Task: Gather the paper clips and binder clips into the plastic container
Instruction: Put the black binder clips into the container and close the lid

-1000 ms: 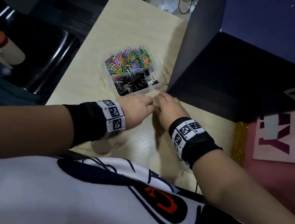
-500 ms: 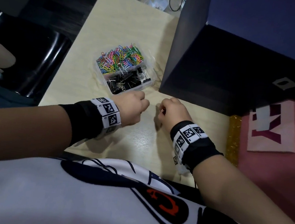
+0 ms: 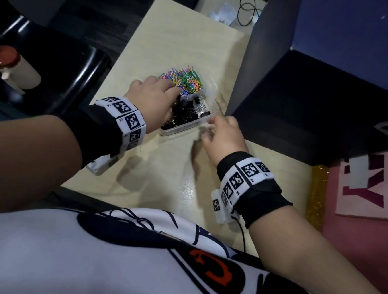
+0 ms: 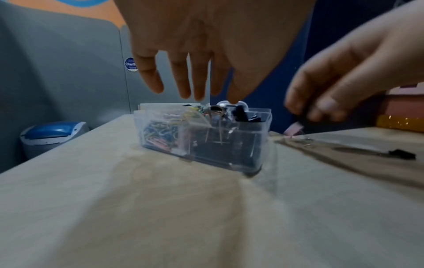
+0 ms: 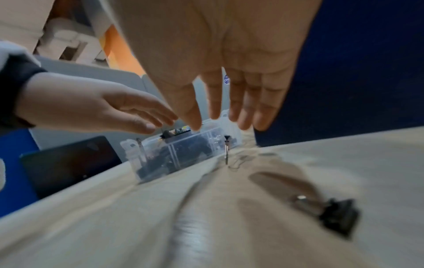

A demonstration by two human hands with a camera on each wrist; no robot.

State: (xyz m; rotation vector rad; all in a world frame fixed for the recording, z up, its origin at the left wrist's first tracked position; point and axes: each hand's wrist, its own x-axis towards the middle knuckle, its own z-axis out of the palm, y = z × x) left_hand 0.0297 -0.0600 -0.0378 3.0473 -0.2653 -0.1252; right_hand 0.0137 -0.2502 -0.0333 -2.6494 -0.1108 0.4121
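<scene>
A clear plastic container stands mid-table. Coloured paper clips fill its far compartment and black binder clips its near one. My left hand hovers over the container's left side with straight, empty fingers. My right hand is at the container's near right corner, fingers spread and holding nothing. A small binder clip shows blurred just below those fingertips, beside the container wall. Another black binder clip lies loose on the table under my right wrist.
A tall dark blue box stands close on the container's right. A black chair and a red-capped bottle are off the table's left edge. A pink sheet lies at the right. Cables sit at the far end.
Both hands were closed fists near the table's front. They have moved forward to the container and opened, the left one over it, the right one at its corner.
</scene>
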